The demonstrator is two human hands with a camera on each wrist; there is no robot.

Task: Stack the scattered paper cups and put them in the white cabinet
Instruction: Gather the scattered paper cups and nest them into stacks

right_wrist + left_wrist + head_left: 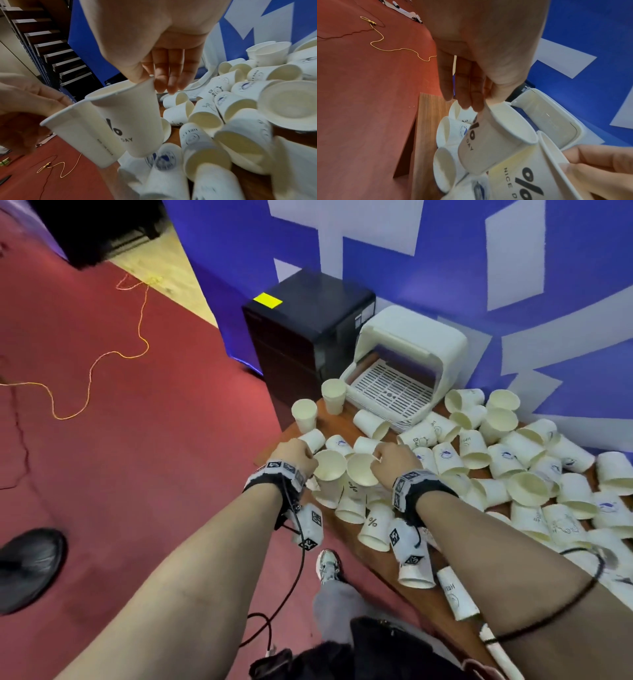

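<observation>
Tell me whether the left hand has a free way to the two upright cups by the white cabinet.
Probably yes: the two upright cups stand just beyond the left hand with nothing between, but its fingers already hold a cup.

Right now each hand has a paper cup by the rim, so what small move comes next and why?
Probably slide the right hand's cup down into the left hand's cup. Both are upright, mouths open, side by side above the table edge, each pinched at the rim by the right hand and left hand. They look alike, so they should nest, starting the stack.
</observation>
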